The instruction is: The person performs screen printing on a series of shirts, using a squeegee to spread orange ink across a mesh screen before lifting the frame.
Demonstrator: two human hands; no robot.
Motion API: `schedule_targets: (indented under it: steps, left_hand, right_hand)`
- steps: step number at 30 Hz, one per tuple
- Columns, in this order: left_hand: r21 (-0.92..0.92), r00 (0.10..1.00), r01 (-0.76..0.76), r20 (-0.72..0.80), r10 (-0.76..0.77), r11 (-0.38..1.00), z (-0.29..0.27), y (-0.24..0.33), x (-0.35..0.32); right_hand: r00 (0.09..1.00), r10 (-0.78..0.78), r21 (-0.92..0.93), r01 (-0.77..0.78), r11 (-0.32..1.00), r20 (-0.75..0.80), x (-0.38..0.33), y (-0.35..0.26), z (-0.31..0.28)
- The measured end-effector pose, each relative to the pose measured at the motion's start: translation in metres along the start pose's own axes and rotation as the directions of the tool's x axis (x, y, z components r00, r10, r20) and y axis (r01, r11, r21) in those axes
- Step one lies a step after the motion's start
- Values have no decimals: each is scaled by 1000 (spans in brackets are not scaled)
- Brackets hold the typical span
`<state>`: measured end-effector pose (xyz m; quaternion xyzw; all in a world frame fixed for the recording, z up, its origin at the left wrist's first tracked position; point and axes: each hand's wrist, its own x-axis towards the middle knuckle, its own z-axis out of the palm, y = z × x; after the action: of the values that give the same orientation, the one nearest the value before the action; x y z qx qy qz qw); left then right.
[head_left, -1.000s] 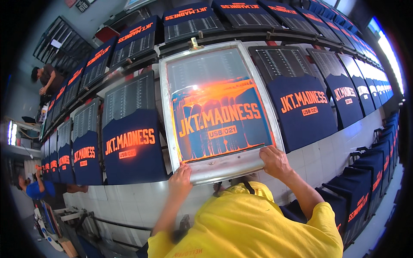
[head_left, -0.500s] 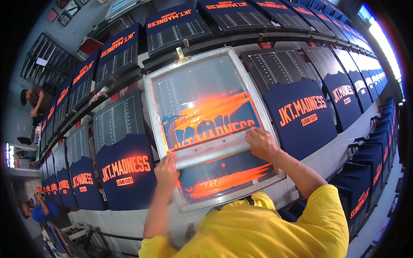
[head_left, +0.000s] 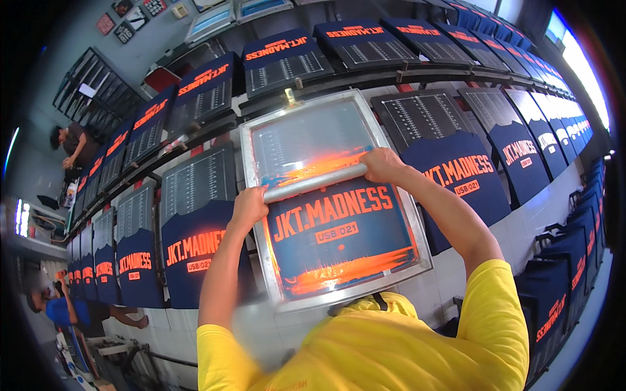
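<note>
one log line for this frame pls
left hand on squeegee | right hand on squeegee | squeegee across upper screen | orange ink on mesh

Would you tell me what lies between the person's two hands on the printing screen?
In the head view, the squeegee spans from the left hand to the right hand, across the orange-inked screen.

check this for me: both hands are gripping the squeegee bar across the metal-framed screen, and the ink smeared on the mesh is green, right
Not quite. The head view shows the left hand and right hand gripping the squeegee bar across the metal-framed screen, but the ink on the mesh is orange, not green.
</note>
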<state>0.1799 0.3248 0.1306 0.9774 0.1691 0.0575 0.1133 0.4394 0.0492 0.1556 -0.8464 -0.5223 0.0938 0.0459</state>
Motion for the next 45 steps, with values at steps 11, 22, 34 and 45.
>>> schedule_targets:
  steps: [11,22,34,45]
  left_hand:
    - [1,992,-10,-127,10,1000,-37,38,-71]
    - [-91,983,-40,-184,22,995,11,101,-221]
    - [-67,997,-62,-48,59,996,55,120,-281]
    - [-326,996,-44,-82,18,944,20,127,-285]
  right_hand:
    - [966,-83,-61,70,996,-244,-82,-30,-25]
    - [915,-87,63,121,991,-394,-236,-72,54]
    - [930,-98,65,129,990,-355,-282,-101,92]
    - [898,-1,280,138,950,-440,-290,-75,94]
